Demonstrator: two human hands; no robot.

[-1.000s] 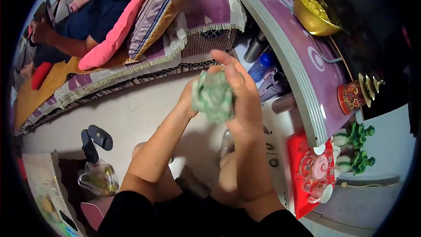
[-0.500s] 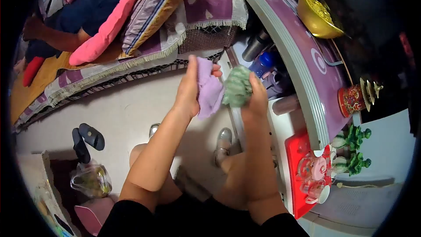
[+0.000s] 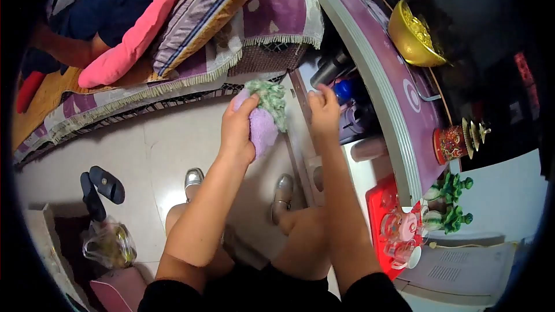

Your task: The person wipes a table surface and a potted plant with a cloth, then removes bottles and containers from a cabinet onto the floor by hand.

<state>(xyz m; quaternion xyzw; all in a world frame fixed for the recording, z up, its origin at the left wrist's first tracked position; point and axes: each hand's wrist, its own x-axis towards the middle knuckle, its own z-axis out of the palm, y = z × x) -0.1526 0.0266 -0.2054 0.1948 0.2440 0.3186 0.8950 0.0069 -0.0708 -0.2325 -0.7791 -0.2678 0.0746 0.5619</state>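
Observation:
My left hand (image 3: 236, 130) is closed on a crumpled lilac cloth (image 3: 263, 133) and a green-and-white cloth (image 3: 267, 97), bunched together at its thumb side. The green one lies above and to the right of the lilac one, and they touch. Apart from both cloths, my right hand (image 3: 325, 114) is raised near the open shelf of the purple-topped cabinet, its fingers partly curled. Nothing shows in its grasp. A blue bottle (image 3: 343, 91) stands just behind its fingers.
On the cabinet (image 3: 399, 81) are a gold bowl (image 3: 413, 37) and a red-gold ornament (image 3: 450, 144). A red tray (image 3: 377, 208) holds glass cups at the right. A person (image 3: 104, 11) is on the covered couch at the upper left. Dark slippers (image 3: 107, 185) lie on the floor.
The green cloth has gone from my right hand to my left, beside the lilac cloth. My right hand has let go and sits apart. The view has shifted slightly.

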